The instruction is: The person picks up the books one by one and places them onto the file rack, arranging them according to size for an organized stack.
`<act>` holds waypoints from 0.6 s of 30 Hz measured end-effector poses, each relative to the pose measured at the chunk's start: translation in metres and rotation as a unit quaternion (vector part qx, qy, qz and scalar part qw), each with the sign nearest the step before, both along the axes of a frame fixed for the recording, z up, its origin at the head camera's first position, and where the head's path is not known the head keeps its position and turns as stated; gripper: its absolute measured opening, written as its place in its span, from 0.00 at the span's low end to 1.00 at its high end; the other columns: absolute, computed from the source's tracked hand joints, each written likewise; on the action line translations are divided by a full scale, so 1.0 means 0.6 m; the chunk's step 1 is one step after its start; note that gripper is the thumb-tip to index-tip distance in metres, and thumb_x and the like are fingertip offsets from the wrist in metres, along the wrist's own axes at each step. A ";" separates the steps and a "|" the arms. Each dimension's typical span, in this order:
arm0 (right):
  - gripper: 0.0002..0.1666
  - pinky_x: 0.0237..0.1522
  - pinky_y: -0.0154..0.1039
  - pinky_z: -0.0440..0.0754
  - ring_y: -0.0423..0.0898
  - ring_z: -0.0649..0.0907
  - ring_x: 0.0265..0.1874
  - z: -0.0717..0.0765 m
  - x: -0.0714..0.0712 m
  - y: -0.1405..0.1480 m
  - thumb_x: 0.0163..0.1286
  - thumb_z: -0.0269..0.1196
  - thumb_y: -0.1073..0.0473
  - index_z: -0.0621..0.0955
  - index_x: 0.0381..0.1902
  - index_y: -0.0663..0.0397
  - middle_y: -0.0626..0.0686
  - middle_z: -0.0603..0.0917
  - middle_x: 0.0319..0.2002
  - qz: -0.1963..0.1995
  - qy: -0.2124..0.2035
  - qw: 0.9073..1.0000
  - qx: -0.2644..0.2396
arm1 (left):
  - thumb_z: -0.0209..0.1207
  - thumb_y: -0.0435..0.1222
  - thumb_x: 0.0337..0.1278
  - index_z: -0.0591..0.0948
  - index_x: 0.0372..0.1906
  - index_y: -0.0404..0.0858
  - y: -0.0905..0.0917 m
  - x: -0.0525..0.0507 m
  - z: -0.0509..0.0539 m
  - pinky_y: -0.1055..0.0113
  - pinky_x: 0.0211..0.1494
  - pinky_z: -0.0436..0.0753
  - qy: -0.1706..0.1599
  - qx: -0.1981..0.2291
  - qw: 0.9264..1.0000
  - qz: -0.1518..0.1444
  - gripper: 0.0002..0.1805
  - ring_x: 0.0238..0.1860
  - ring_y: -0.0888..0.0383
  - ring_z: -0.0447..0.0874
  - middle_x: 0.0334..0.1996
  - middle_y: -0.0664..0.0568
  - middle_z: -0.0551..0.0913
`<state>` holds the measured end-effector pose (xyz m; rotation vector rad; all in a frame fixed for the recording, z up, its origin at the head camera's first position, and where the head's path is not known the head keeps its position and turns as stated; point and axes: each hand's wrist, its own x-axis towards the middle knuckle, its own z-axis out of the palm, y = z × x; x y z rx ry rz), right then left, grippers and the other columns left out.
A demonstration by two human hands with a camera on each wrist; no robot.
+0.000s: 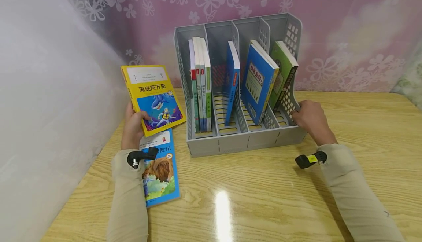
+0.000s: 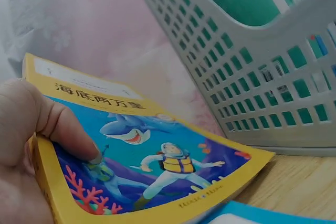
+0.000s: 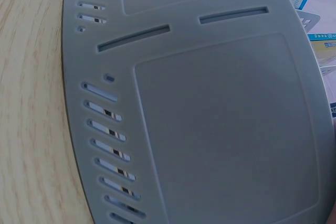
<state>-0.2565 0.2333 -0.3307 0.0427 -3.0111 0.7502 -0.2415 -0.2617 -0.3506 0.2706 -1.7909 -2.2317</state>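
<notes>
My left hand (image 1: 132, 128) holds a yellow paperback book (image 1: 151, 79) by its lower left edge, thumb on the cover. The cover, with a shark and a diver, also fills much of the left wrist view (image 2: 173, 153). Partly beneath it, a blue book (image 1: 161, 189) lies on the table, covered in part by my left arm. My right hand (image 1: 311, 119) grips the right side edge of a grey four-slot book rack (image 1: 234, 143). The right wrist view is mostly the rack's grey slotted panel (image 3: 226, 129), with that hand barely showing at the right border.
Several thin books (image 1: 202, 88) stand in the rack's leftmost slot. A slim blue book (image 1: 232, 84) leans in the second, a blue book (image 1: 255, 80) in the third, a green book (image 1: 285, 69) in the rightmost. A pale wall (image 1: 49, 88) borders the wooden table (image 1: 247, 198) on the left.
</notes>
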 end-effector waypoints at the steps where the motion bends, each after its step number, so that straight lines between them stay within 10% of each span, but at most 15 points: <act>1: 0.17 0.18 0.44 0.74 0.55 0.78 0.21 0.000 -0.001 0.000 0.65 0.53 0.63 0.78 0.41 0.77 0.67 0.81 0.28 0.001 0.000 1.000 0.001 | 0.55 0.18 0.49 0.65 0.66 0.53 0.002 0.000 0.001 0.49 0.59 0.75 0.003 -0.031 1.000 0.003 0.41 0.57 0.47 0.75 0.59 0.48 0.74; 10: 0.17 0.19 0.44 0.74 0.55 0.77 0.21 -0.002 -0.005 0.006 0.67 0.53 0.62 0.77 0.41 0.77 0.66 0.80 0.27 0.002 -0.008 1.000 0.000 | 0.60 0.39 0.63 0.66 0.65 0.50 0.024 0.006 0.033 0.57 0.50 0.82 0.036 -0.166 0.986 0.003 0.27 0.52 0.46 0.81 0.56 0.45 0.77; 18: 0.16 0.19 0.44 0.74 0.55 0.77 0.21 -0.003 -0.004 0.005 0.66 0.54 0.63 0.78 0.38 0.76 0.66 0.80 0.26 0.010 -0.001 1.000 -0.004 | 0.54 0.34 0.67 0.59 0.62 0.44 0.062 0.036 0.114 0.52 0.54 0.79 0.069 -0.272 0.960 -0.011 0.23 0.52 0.46 0.79 0.54 0.42 0.74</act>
